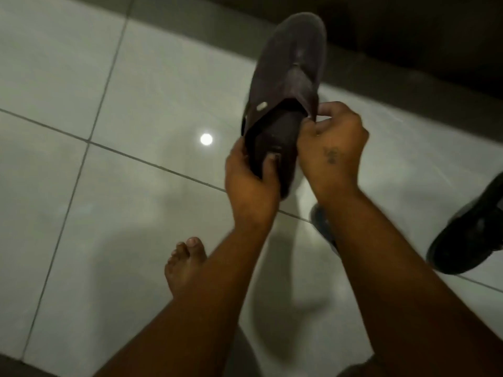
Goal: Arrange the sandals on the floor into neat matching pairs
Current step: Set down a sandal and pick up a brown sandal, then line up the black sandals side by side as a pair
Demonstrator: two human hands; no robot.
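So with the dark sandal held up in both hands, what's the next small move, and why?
Probably lower the dark sandal to the tiled floor. Both the left hand and right hand hold it in the air, so it can't yet sit beside a match.

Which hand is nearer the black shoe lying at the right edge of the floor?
Right. The right hand pinches the strap of the held dark sandal, on the side toward the black shoe; the left hand grips the sandal's heel, farther away.
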